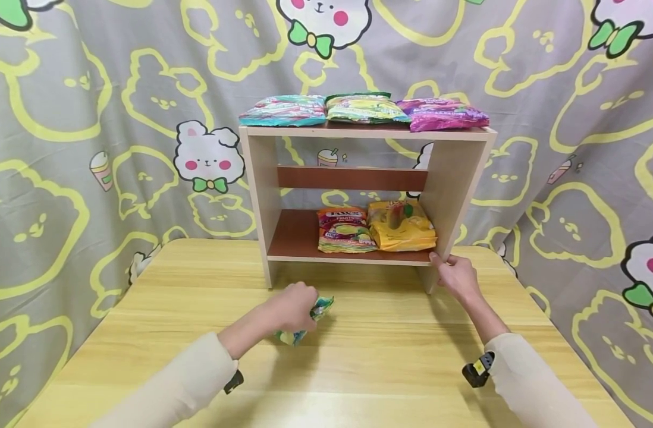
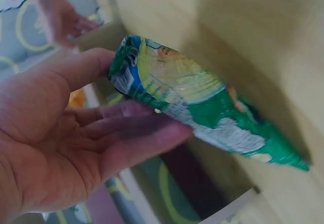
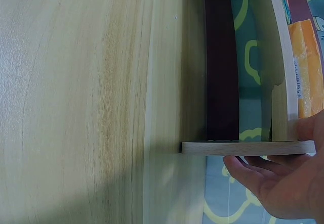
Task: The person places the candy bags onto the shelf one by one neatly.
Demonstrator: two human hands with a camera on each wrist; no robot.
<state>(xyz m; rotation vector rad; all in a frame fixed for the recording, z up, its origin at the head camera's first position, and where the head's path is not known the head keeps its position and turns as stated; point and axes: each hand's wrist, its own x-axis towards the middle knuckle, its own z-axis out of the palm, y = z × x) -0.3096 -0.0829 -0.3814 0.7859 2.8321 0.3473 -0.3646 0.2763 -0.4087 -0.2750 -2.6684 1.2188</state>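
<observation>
My left hand [image 1: 293,306] holds a green candy bag [image 2: 197,95] above the table, in front of the shelf unit's lower left. In the left wrist view the thumb and fingers pinch one end of that bag, and its other end tilts away. My right hand [image 1: 457,276] grips the right side panel [image 3: 248,148] of the small wooden shelf unit [image 1: 462,184] near the lower board. Its thumb lies at the board's front edge while the other fingers pass round the panel's outer side. On the lower board sit a red-orange fruit candy bag [image 1: 346,230] and a yellow candy bag [image 1: 401,226].
Along the unit's top lie a teal-and-pink bag [image 1: 285,111], a green-and-yellow bag [image 1: 365,109] and a purple bag [image 1: 443,113]. The unit stands at the back of the wooden table [image 1: 369,368]. A grey patterned curtain [image 1: 160,113] hangs behind and at both sides.
</observation>
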